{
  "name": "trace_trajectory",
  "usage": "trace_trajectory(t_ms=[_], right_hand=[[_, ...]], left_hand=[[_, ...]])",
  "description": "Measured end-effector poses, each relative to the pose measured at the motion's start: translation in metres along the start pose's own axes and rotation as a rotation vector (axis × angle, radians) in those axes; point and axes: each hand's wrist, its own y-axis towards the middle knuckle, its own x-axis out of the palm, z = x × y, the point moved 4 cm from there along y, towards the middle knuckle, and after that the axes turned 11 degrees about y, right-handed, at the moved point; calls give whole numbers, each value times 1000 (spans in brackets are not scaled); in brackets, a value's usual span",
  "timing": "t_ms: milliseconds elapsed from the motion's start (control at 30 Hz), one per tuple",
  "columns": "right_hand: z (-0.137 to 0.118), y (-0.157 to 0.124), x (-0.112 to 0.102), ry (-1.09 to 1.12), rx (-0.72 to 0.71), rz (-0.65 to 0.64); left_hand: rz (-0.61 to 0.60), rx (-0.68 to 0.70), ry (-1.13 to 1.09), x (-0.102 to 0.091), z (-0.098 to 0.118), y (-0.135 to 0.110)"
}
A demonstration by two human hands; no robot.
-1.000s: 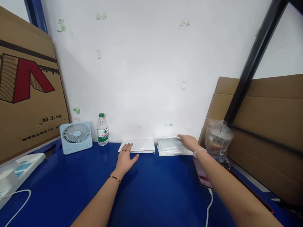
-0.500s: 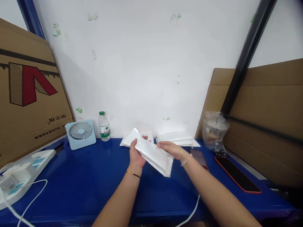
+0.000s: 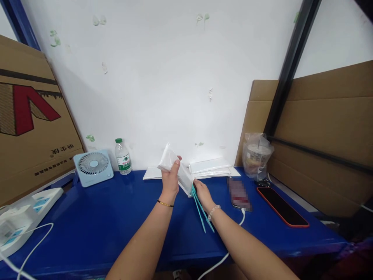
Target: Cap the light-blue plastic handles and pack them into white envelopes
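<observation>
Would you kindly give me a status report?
Left hand gripping white packet. Right hand at its lower end, teal strips extending there. Cabled phone to the right, seemingly not blocking.

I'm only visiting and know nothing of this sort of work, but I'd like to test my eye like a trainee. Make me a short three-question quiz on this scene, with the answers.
1. What colour are the long thin strips at the lower end of the white bag?
A) red
B) teal
C) yellow

2. True or false: from the wearer's view, the bottle stands to the right of the fan.

3. Which is nearer the strips, the left hand or the right hand?

Key
1. B, teal
2. True
3. The right hand
</observation>
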Motion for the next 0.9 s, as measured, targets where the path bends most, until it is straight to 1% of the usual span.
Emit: trace_trajectory(t_ms=[33,67,167,233,300,400,500,567,633,700,800,900], right_hand=[[-1,-1,1,-162,-85,14],[-1,-2,4,-280,-136,18],[2,-5,14,-408,-187,-4],[2,-8,21,-549,-237,-37],[1,-11,28,-723,-298,-79],[-3,-15,32,-874,-361,-121],[-9,-20,34,-922,-379,-168],[-14,-24,36,-902,-414,-236],[-18,-27,40,-871,-467,-319],[-18,-28,43,-870,-485,-373],[-14,-26,45,-896,-457,-379],[-10,-25,44,-897,-455,-376]], left_hand=[[22,-8,9,-5,-5,2],[51,-21,15,-11,-11,5],[153,-66,11,-37,-22,18],[201,-80,20,-52,-25,27],[206,-78,64,-62,-23,36],[131,-60,151,-65,-14,48],[68,-37,189,-61,-2,57],[56,-45,207,-57,5,61],[46,-68,211,-53,8,63],[32,-78,202,-51,7,62],[54,-54,199,-55,10,63],[112,2,213,-64,26,70]])
